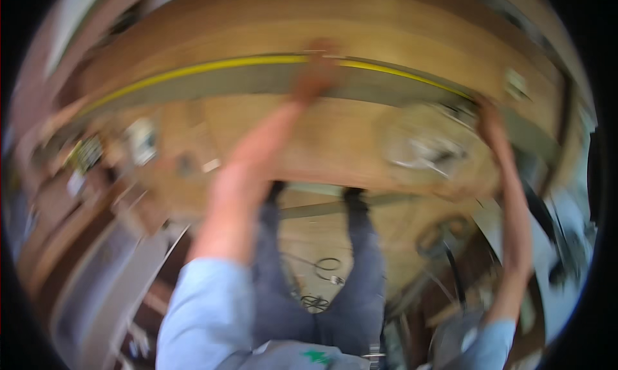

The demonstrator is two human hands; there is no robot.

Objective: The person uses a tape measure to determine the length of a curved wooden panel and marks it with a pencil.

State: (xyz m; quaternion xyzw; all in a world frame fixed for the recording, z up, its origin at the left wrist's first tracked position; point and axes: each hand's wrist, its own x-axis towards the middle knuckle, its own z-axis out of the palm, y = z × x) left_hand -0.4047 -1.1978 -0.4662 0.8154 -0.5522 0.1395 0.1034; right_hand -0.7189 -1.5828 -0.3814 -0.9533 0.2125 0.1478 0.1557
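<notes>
- Long board (257,80): grey-green face with a yellow strip along its upper edge, lying across the far side of the worktop (335,144) from left to right. The fisheye view bends it into an arc. The whole picture is blurred by motion.
- Left hand (315,74): arm stretched forward, hand on the long board near its middle, over the yellow strip. The grip looks closed over the board's edge, but blur hides the fingers and I cannot tell for sure.
- Right hand (488,112): arm stretched forward at the right, hand at the board's right-hand part, just beside a pale round object. Grip state cannot be told; the hand is smeared.
- Pale round object (425,148): lies on the worktop near the right hand, with a light, metallic-looking centre; its kind cannot be made out.
- Worktop: light brown wood, carrying the board along its far edge.
- Small items (141,141): a few pale and dark pieces on the left part of the worktop, well apart from both hands; too blurred to identify.
- Sleeves (206,312): light blue, short, on both arms.
- Legs (360,267): in dark grey trousers, standing below the worktop's near edge.
- Cable loops (325,267): dark, on the floor between the legs.
</notes>
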